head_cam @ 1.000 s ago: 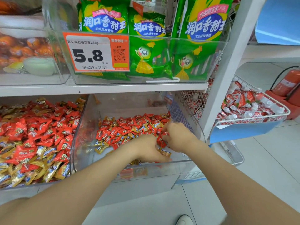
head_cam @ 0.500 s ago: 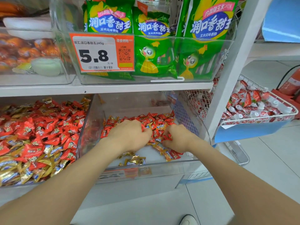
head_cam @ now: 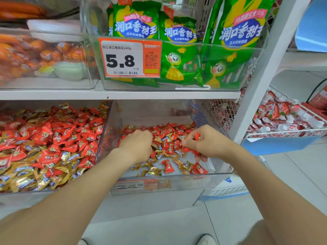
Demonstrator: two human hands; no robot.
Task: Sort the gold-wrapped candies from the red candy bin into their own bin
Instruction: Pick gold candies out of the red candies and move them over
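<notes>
Gold candies point(head_cam: 150, 172) lie mixed among red candies point(head_cam: 168, 166) in the clear bin point(head_cam: 177, 183), some loose at its front. The right hand point(head_cam: 210, 144) grips several red ones, apparently clearing them aside; the left hand point(head_cam: 136, 147) curls over the pile, its catch hidden.

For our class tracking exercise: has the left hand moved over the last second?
Yes. The left hand has shifted away from the front wall of the clear bin, toward its left wall and onto the candy pile.
</notes>
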